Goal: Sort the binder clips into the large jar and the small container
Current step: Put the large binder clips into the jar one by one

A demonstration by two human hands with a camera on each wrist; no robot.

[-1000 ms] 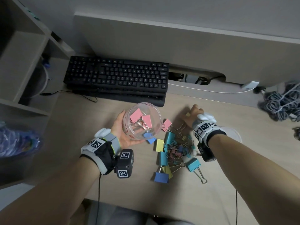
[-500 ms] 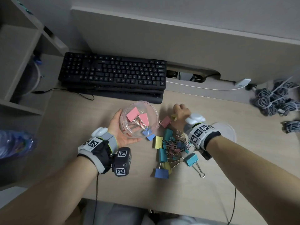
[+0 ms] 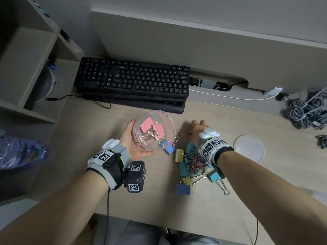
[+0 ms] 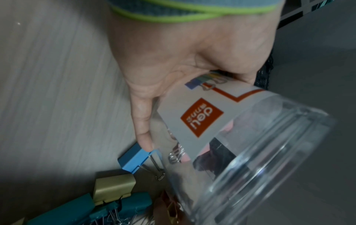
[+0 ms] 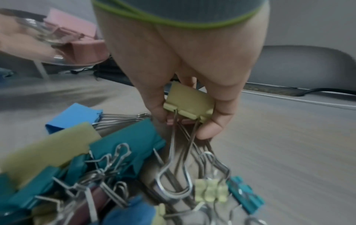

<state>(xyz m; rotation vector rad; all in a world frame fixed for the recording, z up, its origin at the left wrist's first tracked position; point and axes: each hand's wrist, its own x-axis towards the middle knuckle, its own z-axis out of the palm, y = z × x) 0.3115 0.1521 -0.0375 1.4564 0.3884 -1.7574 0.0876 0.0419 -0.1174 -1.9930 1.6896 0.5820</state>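
Left hand (image 3: pixel 134 142) grips tilted clear plastic jar (image 3: pixel 154 130), two pink clips (image 3: pixel 152 127) inside, maybe more. Right hand (image 5: pixel 185 85) pinches yellow clip (image 5: pixel 189 102).

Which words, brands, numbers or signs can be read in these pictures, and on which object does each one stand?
"deli": white letters on the orange square of the paper label around the clear jar, which the left hand holds.
Small characters beside "deli" on the same square: too blurred to read.
Key legends on the black keyboard: too small to read.
Square black-and-white marker codes on both wristbands: patterns only, no words.
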